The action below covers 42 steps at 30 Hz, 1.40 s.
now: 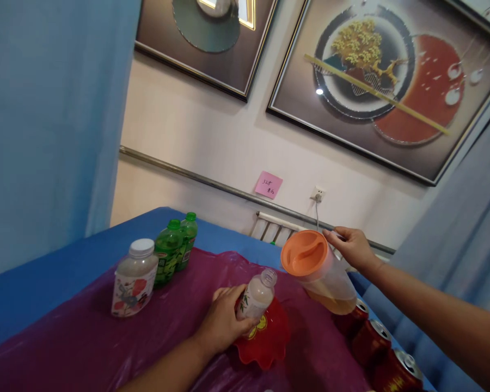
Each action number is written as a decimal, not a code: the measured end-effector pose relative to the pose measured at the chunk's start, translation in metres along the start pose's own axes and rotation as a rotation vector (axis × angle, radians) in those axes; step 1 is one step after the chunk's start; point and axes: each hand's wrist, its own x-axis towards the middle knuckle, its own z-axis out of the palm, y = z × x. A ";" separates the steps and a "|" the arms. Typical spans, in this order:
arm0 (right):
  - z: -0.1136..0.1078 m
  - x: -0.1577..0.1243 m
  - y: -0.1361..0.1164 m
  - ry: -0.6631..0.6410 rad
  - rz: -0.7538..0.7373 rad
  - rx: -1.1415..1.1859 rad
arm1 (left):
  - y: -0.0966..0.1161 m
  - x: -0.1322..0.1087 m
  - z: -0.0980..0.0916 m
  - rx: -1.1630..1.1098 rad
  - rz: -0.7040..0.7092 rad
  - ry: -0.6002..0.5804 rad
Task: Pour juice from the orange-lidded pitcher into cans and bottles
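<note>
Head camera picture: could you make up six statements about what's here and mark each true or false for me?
1. The left hand holds a small labelled bottle. True.
2. The small labelled bottle is capped. False: its mouth is open.
3. The right hand holds an orange-lidded plastic pitcher. True.
4. The orange-lidded plastic pitcher is empty. False: it contains yellowish liquid.
5. Two green bottles stand beside a white-capped jar. True.
6. Both green bottles are uncapped. False: green caps top them.
</note>
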 end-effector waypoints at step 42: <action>-0.001 0.010 -0.014 -0.135 -0.032 -0.165 | 0.006 0.001 0.001 0.041 -0.052 -0.132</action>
